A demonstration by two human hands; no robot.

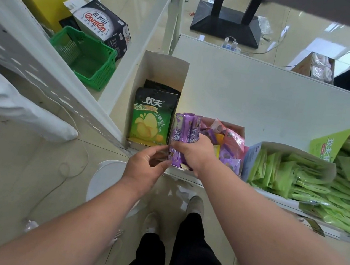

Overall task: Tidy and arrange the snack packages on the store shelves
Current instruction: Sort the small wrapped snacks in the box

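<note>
While the right hand (191,150) is curling its fingers around a bunch of purple snack packets (184,131), it is holding them upright at the front left corner of an open cardboard box (237,128) on the white shelf (265,96). Just beside it, the left hand (148,164) is reaching in with relaxed, slightly bent fingers, its fingertips touching the lower edge of the bunch without clasping it. Loose pink, orange and purple packets (231,145) are lying jumbled in the same box. To the left, a green chip bag (152,117) is standing in a narrow carton (163,67). To the right, green packets (288,172) are filling another box. A green basket (85,55) is sitting on the floor beyond the shelf's end, beside a dark printed box (104,24).
</note>
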